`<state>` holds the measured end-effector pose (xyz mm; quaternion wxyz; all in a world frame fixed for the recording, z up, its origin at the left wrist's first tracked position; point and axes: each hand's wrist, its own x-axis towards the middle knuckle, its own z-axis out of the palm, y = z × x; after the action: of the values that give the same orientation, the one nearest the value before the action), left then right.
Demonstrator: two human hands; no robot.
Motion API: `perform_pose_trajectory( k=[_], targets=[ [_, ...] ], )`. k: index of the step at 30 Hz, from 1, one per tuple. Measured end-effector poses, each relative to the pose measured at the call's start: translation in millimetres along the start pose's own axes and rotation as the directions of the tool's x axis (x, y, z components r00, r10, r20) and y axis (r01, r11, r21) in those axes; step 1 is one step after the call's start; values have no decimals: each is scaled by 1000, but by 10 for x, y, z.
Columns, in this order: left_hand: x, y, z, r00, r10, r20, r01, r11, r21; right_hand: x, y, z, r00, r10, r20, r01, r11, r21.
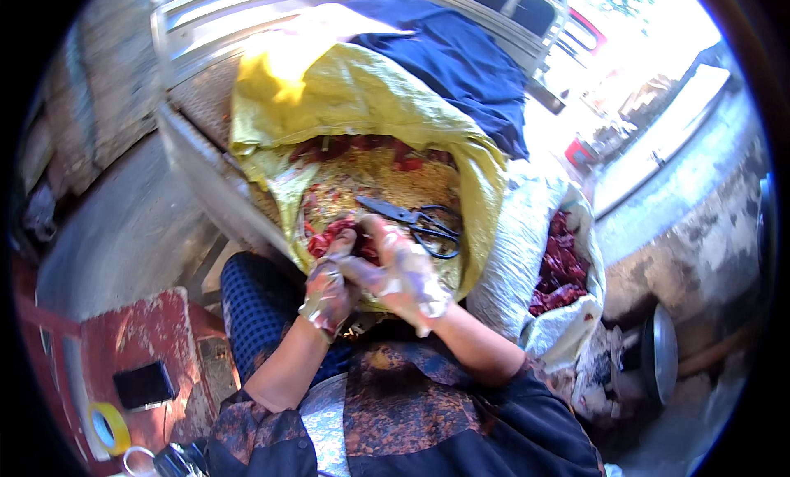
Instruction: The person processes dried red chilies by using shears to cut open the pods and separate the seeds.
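A yellow woven plastic sack [370,85] lies before me, its mouth open over a layer of small yellowish bits. Dark red, wrinkled pieces [327,239], perhaps dried chillies, are between my two hands, low in that opening. My left hand [330,285], in a torn thin covering, has its thumb and fingers closed on them. My right hand [401,273], covered likewise, reaches over the same pieces from the right; its fingertips are partly hidden and blurred. Black-handled scissors [410,221] rest on the bits just beyond my right hand, blades pointing left.
A white woven sack [524,248] with more dark red pieces [558,267] stands at the right. Dark blue cloth [444,63] lies behind the yellow sack. At the lower left, a worn red wooden surface [142,329] bears a phone [145,385] and yellow tape roll [109,427].
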<state>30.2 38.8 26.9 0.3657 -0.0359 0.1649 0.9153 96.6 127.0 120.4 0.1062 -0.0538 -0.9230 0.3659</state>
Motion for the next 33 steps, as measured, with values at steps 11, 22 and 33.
perform_pose_trajectory(
  k=[11, 22, 33],
  targets=[
    [-229, -15, 189, 969, 102, 224, -111, 993, 28, -33, 162, 193, 987, -111, -116, 91, 981, -169],
    [-72, -235, 120, 936, -49, 348, 19, 996, 88, -204, 408, -608, 895, 114, -430, 185, 784, 593],
    [-137, -30, 199, 927, -57, 371, 96, 991, -88, -1016, 2020, -2266, 607, 184, -773, -788, 262, -557]
  ],
)
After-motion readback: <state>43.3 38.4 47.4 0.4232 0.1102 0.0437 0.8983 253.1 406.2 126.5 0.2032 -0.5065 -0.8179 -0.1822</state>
